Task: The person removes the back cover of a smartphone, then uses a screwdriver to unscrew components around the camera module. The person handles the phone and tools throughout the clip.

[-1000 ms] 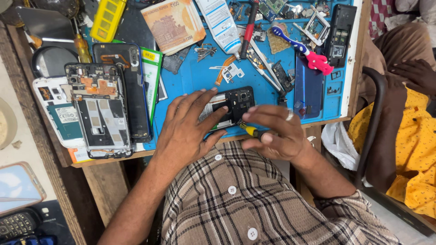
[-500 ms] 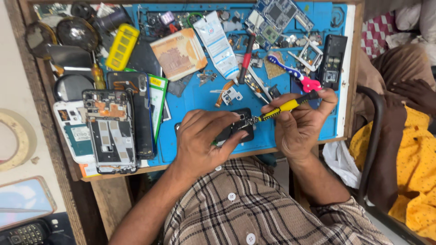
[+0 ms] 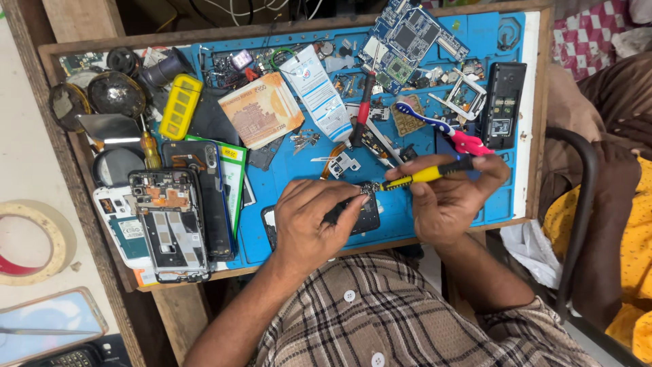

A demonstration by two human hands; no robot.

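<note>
Centrally, near the desk's (image 3: 81, 204) front edge, left hand (image 3: 309, 224) clamps the dark phone (image 3: 363, 216); right hand (image 3: 451, 200) grips the yellow screwdriver (image 3: 421, 177); an opened phone (image 3: 170, 228) lies at left.

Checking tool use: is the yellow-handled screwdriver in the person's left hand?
No, the right hand grips the yellow-handled screwdriver; the left hand rests on the dark phone.

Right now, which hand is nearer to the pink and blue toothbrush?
Right. The right hand holds the yellow screwdriver just below the toothbrush; the left hand lies farther away, to the left, on the dark phone.

Two hands (image 3: 380, 217), one screwdriver (image 3: 424, 175), one toothbrush (image 3: 441, 132)
</note>
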